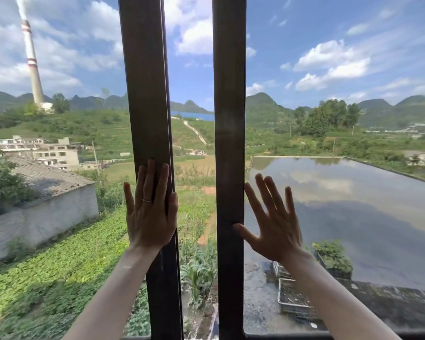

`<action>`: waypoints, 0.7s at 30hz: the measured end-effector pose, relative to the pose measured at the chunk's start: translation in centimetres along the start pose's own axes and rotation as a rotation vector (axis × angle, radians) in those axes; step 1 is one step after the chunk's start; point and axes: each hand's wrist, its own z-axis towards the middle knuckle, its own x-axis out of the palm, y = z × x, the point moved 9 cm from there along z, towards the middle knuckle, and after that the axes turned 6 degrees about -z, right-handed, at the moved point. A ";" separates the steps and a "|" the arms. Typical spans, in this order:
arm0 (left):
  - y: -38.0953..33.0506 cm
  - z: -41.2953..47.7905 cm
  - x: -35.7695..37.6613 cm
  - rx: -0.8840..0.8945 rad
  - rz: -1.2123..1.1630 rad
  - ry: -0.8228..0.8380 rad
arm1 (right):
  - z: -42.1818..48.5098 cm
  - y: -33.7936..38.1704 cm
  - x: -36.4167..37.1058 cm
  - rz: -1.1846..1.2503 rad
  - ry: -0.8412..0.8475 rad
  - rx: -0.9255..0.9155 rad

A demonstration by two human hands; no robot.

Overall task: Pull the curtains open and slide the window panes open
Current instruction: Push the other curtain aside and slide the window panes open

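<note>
Two dark upright frame bars stand before us in the head view, with a narrow open gap between them where the window panes have parted: the left pane's bar [147,119] and the right pane's bar [230,119]. We press our left hand [150,212] flat on the left bar, fingers straight and close together, a ring [146,200] on one finger and the thumb at the bar's right edge. Our right hand [272,222] lies spread wide on the glass of the right pane [341,192], thumb touching the right bar's edge; neither hand clasps anything.
</note>
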 end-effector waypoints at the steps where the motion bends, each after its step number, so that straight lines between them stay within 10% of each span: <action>1: -0.1 -0.1 -0.1 -0.014 0.002 -0.024 | -0.3 -0.7 0.0 -0.007 0.019 0.003; 8: -9.3 -0.9 4.3 0.221 -0.164 0.162 | -2.7 -6.4 -0.2 -0.049 0.120 0.073; 14: -15.3 -2.8 13.2 -0.467 -1.037 0.731 | -5.3 -11.2 -0.9 -0.018 0.155 0.165; 21: -22.6 -3.1 18.2 -0.529 -1.216 0.932 | -8.4 -18.0 -2.5 0.053 0.172 0.276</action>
